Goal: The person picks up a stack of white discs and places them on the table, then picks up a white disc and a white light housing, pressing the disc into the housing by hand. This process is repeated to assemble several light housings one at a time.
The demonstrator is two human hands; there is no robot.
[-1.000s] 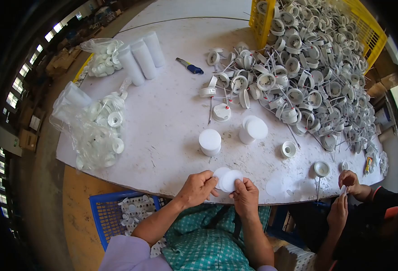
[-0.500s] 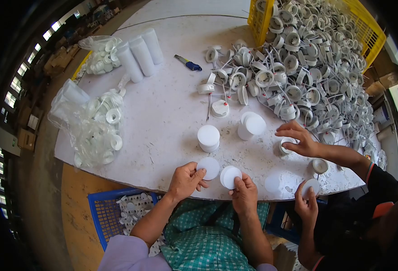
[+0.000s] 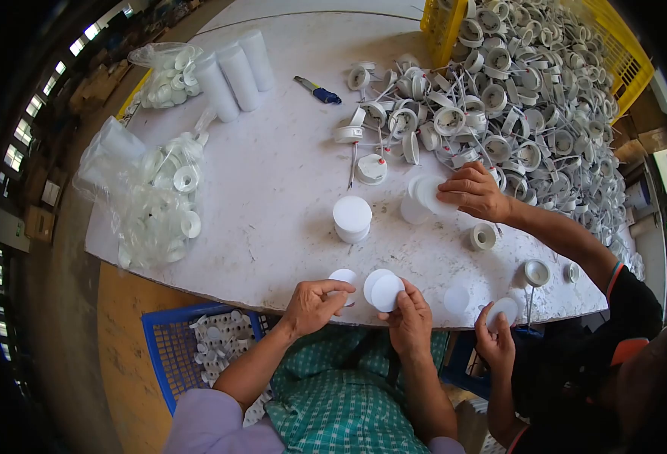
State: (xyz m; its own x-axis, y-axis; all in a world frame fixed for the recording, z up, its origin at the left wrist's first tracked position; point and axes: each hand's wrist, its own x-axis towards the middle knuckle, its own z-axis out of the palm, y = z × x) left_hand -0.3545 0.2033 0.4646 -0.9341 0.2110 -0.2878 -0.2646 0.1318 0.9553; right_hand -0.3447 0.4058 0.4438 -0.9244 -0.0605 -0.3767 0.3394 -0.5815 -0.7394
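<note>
My left hand [image 3: 314, 304] is near the table's front edge, its fingers closed on a white disc [image 3: 342, 281] that lies partly behind them. In my right hand [image 3: 409, 314] are a few overlapping white discs [image 3: 383, 290], pinched between thumb and fingers. Beyond my hands stands a stack of white discs [image 3: 352, 216]. To its right is a second stack [image 3: 415, 208], and a co-worker's hand [image 3: 477, 193] grips a disc at its top. The co-worker's other hand [image 3: 496, 337] holds another disc [image 3: 502, 312].
White ring-shaped parts with wires [image 3: 492, 98] are heaped at the right by a yellow crate [image 3: 627, 57]. A blue cutter [image 3: 318, 91] lies mid-table. Plastic bags of rings [image 3: 159, 200] and white cylinders [image 3: 235, 76] are left. A blue crate [image 3: 159, 356] sits below the edge.
My left hand's fingers have shifted over their disc. The discs in my right hand have fanned slightly. The co-worker's upper hand has moved to the second stack and taken hold of a disc.
</note>
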